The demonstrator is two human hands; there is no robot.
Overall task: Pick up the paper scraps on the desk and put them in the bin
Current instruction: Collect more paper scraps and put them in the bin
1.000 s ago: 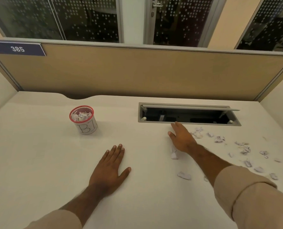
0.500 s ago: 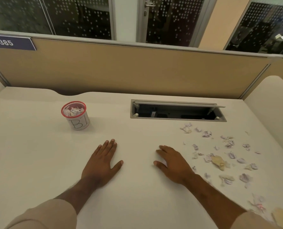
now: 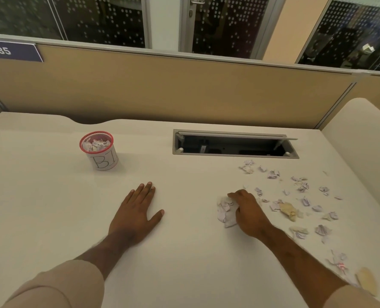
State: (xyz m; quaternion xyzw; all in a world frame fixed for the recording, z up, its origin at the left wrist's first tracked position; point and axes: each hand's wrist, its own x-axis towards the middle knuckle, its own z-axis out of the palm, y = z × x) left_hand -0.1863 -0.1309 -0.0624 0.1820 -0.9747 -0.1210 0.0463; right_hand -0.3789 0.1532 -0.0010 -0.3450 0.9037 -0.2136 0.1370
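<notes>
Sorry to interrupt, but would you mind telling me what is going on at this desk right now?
A person is clearing paper scraps off the desk. Their right hand grips a bunch of scraps, while the left hand rests flat on the desk. Many loose scraps lie scattered to the right. The red-rimmed bin, far left, already holds crumpled paper.

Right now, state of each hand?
Left hand: open, flat on the desk, holding nothing.
Right hand: fingers curled round a bunch of paper scraps.
</notes>
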